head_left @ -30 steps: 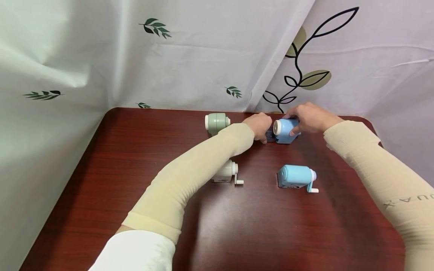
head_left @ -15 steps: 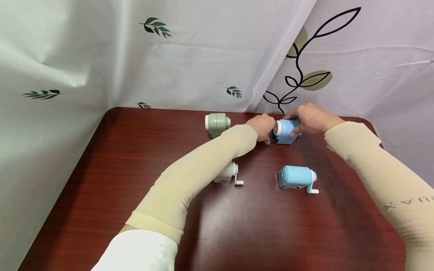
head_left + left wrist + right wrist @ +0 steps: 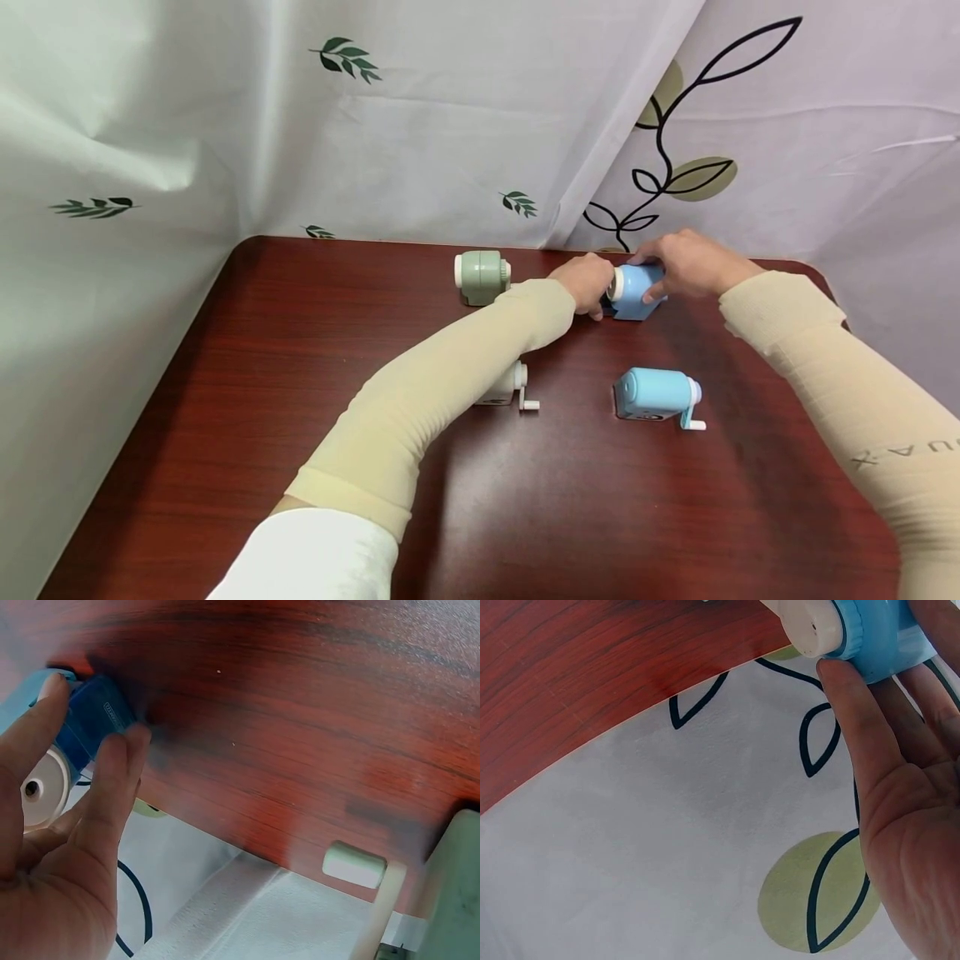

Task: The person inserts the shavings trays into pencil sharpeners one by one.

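Toward the back right of the table stands a blue crank pencil sharpener (image 3: 637, 287) with a white round front. My right hand (image 3: 693, 262) grips its body from the right, thumb on the near side and fingers over the back. My left hand (image 3: 585, 281) is at its front end. In the left wrist view, a dark blue shavings drawer (image 3: 94, 716) juts from the sharpener, and my left thumb and fingers pinch it from either side. The right wrist view catches the sharpener's white crank end (image 3: 810, 626) beside my fingertips.
A green pencil sharpener (image 3: 482, 275) stands at the back, left of my left hand. Nearer sit a white sharpener (image 3: 501, 390), partly covered by my left sleeve, and a light blue one (image 3: 656, 393). Patterned white curtain (image 3: 420, 142) hangs behind the dark red table (image 3: 315, 333).
My left hand has shifted slightly right, toward the blue sharpener, and less of the drawer shows between hand and body. My right hand keeps its grip almost in place.
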{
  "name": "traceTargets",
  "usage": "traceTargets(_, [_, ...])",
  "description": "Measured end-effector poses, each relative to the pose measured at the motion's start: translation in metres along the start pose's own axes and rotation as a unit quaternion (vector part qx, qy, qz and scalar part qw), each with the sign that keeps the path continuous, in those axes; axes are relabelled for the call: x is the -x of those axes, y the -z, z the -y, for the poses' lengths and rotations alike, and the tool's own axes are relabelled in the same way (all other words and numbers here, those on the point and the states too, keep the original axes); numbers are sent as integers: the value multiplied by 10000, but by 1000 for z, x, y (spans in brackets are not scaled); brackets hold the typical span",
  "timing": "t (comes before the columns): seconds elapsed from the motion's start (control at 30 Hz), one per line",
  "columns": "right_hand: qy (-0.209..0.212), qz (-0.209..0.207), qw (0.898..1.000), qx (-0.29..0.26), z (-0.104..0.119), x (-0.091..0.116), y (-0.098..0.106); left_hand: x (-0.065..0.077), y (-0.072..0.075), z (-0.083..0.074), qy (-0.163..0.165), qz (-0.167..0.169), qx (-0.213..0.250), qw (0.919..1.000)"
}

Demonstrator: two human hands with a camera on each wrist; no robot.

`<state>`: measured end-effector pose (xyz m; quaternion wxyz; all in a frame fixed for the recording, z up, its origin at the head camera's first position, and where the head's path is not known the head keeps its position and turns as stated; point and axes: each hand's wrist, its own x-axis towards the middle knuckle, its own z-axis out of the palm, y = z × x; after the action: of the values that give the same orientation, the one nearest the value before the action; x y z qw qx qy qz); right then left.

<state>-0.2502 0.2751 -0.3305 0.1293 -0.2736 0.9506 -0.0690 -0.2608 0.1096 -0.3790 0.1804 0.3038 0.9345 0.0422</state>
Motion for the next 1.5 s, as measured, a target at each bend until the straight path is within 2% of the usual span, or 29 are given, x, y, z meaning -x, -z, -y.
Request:
traceTargets(0.1, [16,-8,10000,-6,1,0,-1,1,0,-1,-42,-28,-60,10000])
traceTargets(0.3, [45,-33,10000,11,1,0,-1,3,0,-4,-27,-99,120,9999])
traceTargets(0.63, [154,-80,9998,109,0,-1,-1,0,0,-10,283,-318,512,9978])
traceTargets(1.5, [123,-67,9998,116,-1,-2,0,-6,3,-17,262,-230,425,9985])
